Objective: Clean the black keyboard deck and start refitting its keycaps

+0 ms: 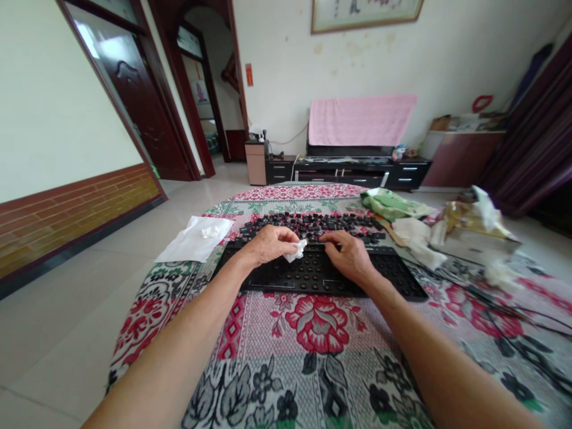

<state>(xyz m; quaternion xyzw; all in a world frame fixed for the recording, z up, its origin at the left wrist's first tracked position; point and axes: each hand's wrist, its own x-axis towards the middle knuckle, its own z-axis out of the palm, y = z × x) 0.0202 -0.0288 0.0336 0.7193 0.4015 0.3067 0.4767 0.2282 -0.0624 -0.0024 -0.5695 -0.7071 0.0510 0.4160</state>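
A black keyboard base (313, 275) with its keycaps removed lies on a table covered by a floral cloth (313, 357). Several loose black keycaps (308, 225) are piled just behind it. My left hand (268, 244) is closed around a small crumpled white tissue (297, 251), held over the keyboard's upper edge. My right hand (346, 253) rests on the keyboard base, fingers curled and pinched near the keycap pile; whether it holds a keycap is hidden.
White tissue sheets (196, 238) with a crumpled wad lie at the table's left edge. A green cloth (391, 204), white rags and a cluttered box (473, 229) sit at the right, with black cables (513, 316) trailing. Beyond are a TV stand (344, 170) and doorways.
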